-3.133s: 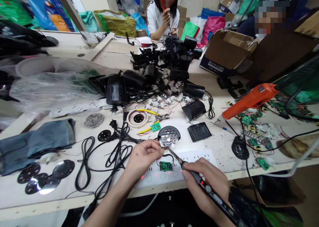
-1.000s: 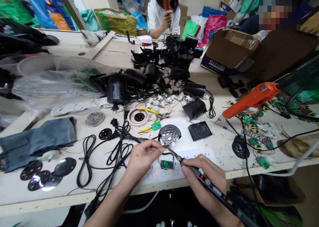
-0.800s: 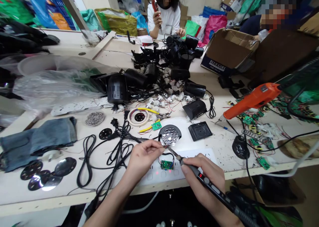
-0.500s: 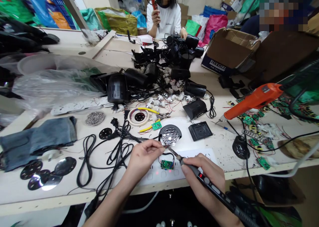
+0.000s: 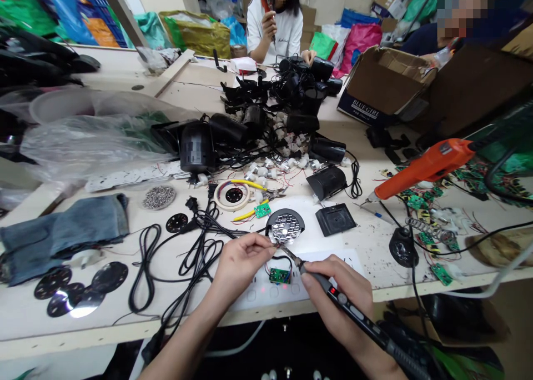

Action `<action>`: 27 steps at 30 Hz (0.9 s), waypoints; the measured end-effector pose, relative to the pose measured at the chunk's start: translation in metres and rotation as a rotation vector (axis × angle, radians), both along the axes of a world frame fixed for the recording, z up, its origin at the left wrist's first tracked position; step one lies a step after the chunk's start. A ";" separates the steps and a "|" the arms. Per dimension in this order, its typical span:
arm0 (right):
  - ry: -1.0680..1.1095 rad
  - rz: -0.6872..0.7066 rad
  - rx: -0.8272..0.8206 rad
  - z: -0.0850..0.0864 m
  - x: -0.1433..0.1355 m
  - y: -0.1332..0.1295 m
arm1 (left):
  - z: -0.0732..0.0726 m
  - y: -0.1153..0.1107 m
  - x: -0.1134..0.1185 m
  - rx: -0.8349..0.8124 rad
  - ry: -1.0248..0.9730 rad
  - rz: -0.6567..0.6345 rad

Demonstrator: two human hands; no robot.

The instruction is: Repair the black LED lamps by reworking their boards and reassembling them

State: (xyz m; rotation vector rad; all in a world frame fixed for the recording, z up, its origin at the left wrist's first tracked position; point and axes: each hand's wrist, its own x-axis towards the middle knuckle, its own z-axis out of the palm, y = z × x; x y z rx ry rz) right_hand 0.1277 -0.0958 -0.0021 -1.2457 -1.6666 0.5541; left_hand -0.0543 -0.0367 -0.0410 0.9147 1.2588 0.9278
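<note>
My right hand (image 5: 339, 294) is closed around a black soldering iron (image 5: 353, 316) with a lit red display. The iron's tip points up and left, to the lower edge of a round disc (image 5: 286, 227) with a silvery patterned face. At that same edge the fingertips of my left hand (image 5: 245, 258) are pinched together; what they grip is too small to make out. Just below them a small green circuit board (image 5: 280, 275) lies on a white sheet, with thin wires running up toward my fingers. Yellow-handled pliers (image 5: 250, 184) lie behind the disc, beside another green board (image 5: 262, 210).
An orange electric screwdriver (image 5: 425, 169) juts in from the right. Black cables (image 5: 200, 258) coil left of my arm. A dish of small metal parts (image 5: 159, 197) and folded denim (image 5: 83, 230) lie further left. Black housings (image 5: 197, 146) crowd the middle; a co-worker (image 5: 275, 27) sits opposite.
My hands and the soldering iron stay almost in place at the disc's edge. Across the table, the co-worker's hand with the orange tool has shifted slightly right and up.
</note>
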 end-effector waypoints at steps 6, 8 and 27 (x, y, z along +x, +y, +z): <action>-0.016 0.010 -0.006 -0.001 0.001 0.000 | 0.002 0.000 0.001 0.017 0.004 -0.012; -0.024 0.017 -0.013 -0.001 0.001 -0.001 | 0.002 0.000 0.001 0.018 0.013 -0.016; -0.113 0.066 0.065 0.001 0.000 0.001 | 0.003 0.001 0.001 0.028 0.032 -0.036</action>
